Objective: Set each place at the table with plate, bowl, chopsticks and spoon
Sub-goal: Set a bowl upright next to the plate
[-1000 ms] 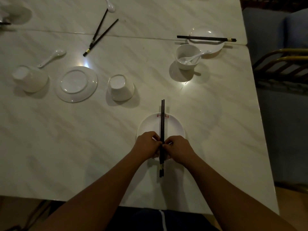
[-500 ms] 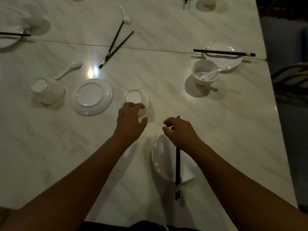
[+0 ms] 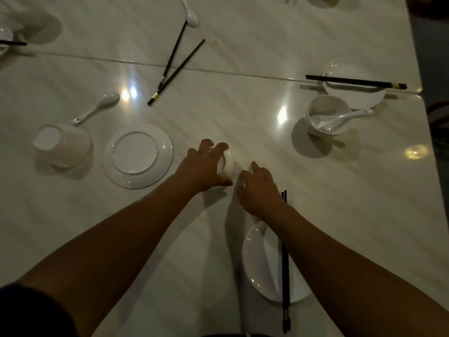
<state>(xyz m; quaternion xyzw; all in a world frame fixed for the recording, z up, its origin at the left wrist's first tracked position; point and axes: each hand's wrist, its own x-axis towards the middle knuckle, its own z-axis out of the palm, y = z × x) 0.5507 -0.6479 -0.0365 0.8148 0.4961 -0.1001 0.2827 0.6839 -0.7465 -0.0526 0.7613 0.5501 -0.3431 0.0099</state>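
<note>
My left hand [image 3: 204, 166] grips an upside-down white bowl [image 3: 228, 164] from above, its fingers curled over the base. My right hand [image 3: 260, 188] hovers just right of that bowl with relaxed fingers and holds nothing. Under my right forearm a white plate [image 3: 260, 263] lies near the table's front edge. A pair of black chopsticks [image 3: 285, 276] rests across the plate, pointing away from me.
To the left are an overturned plate [image 3: 138, 155], an overturned bowl [image 3: 62, 145] and a spoon [image 3: 97, 109]. Loose chopsticks [image 3: 175, 71] and another spoon [image 3: 190, 13] lie farther back. At right, a plate [image 3: 354, 96] bears chopsticks [image 3: 354, 81], beside a bowl [image 3: 326, 110] holding a spoon [image 3: 340, 119].
Both hands let go of the chopsticks, leaving them on the near plate. My left hand reached forward and took hold of the overturned bowl; my right hand followed toward it.
</note>
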